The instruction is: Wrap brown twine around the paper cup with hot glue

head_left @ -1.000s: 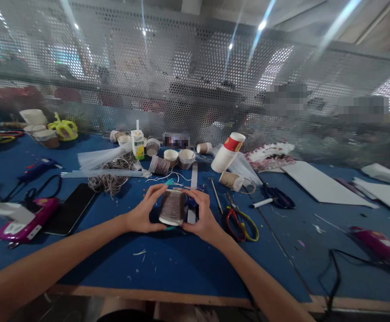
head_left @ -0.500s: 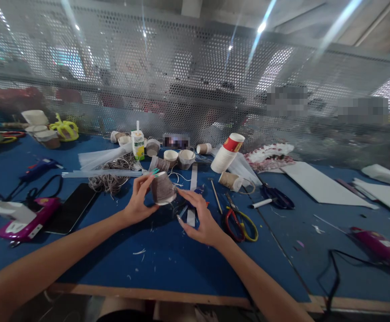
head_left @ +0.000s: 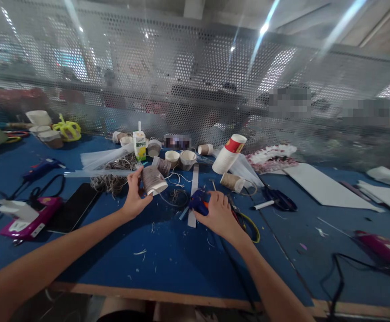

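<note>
In my left hand (head_left: 135, 197) is a paper cup wrapped in grey-brown cord (head_left: 153, 180), tilted on its side with its white rim toward the lower right. Thumb and fingers grip the cup from its left side, and a loose cord end trails off rightward over the table. My right hand (head_left: 220, 213) is closed over a blue glue gun (head_left: 199, 200) with an orange-red part, its fingers curled and partly hidden. Beneath the gun lies a pale flat strip (head_left: 192, 220). Scissors with a yellow handle (head_left: 253, 227) lie partly behind my right hand.
Behind stand white paper cups (head_left: 188, 158), a drink carton (head_left: 140, 145), a heap of grey cord (head_left: 112, 181) and a leaning cup stack (head_left: 226, 157). To the left lie a black phone (head_left: 75, 208) and another glue gun (head_left: 40, 169). White boards (head_left: 325, 188) rest at right.
My left hand has moved the wrapped cup slightly left and up, turning its rim rightward. My right hand has left the cup's side and moved right, closing over the glue gun.
</note>
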`<state>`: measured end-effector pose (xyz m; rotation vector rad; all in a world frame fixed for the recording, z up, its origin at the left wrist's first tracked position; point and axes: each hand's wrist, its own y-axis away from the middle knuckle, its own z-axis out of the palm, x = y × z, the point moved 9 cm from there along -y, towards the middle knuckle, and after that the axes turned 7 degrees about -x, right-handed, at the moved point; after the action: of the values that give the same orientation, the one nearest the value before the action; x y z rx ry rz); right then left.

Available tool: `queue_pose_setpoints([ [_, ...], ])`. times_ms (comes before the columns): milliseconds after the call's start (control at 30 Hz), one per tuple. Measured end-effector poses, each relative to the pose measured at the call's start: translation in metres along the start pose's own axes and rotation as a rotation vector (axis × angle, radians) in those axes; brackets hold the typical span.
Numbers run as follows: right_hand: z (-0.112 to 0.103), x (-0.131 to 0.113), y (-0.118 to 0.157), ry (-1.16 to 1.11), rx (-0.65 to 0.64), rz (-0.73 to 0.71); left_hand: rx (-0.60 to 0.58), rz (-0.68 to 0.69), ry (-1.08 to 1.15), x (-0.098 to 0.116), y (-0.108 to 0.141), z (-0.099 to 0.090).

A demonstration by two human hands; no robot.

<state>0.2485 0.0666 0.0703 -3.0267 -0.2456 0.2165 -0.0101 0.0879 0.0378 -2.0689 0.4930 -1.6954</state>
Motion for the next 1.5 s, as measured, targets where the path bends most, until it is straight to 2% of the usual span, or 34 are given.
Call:
queue_pose_setpoints([
  [67,0.008,0.002,0.0,0.088,-0.12,0.03,0.003,-0.011,0.071,-0.003,-0.001,0.0],
  [100,0.01,0.001,0.0,0.124,-0.14,0.033,-0.002,-0.017,0.094,-0.004,-0.001,0.001],
  [233,0.014,-0.003,0.0,0.141,-0.134,0.03,-0.045,-0.031,0.126,-0.007,0.001,0.006],
  [367,0.024,0.008,-0.005,0.029,-0.158,0.101,-0.122,-0.036,0.2,-0.009,0.002,0.014],
  [433,0.022,0.015,-0.008,-0.042,-0.11,0.117,-0.164,-0.043,0.233,-0.009,0.002,0.018],
  [500,0.014,0.02,-0.01,-0.161,0.001,0.091,-0.201,-0.044,0.251,-0.009,0.002,0.021],
  [567,0.005,0.023,-0.009,-0.354,0.134,0.038,-0.236,-0.042,0.256,-0.007,0.002,0.024],
  [633,0.0,0.023,-0.005,-0.526,0.205,-0.013,-0.269,-0.042,0.252,-0.006,0.002,0.027],
  [833,-0.01,-0.002,0.014,-0.748,0.279,-0.104,-0.398,-0.088,0.329,0.001,0.008,0.044],
  [933,-0.006,-0.013,0.018,-0.879,0.247,-0.107,-0.491,-0.121,0.351,0.008,0.016,0.056],
  [1033,-0.003,-0.022,0.019,-0.864,0.216,-0.119,-0.531,-0.09,0.363,0.018,0.022,0.062],
  [1367,-0.008,-0.025,0.02,-0.749,0.273,-0.11,-0.503,-0.056,0.31,0.023,0.025,0.062],
  [1433,-0.011,-0.021,0.018,-0.752,0.28,-0.111,-0.438,-0.039,0.268,0.019,0.022,0.055],
  [1500,-0.011,-0.013,0.014,-0.762,0.275,-0.104,-0.324,-0.026,0.192,0.012,0.016,0.042],
])
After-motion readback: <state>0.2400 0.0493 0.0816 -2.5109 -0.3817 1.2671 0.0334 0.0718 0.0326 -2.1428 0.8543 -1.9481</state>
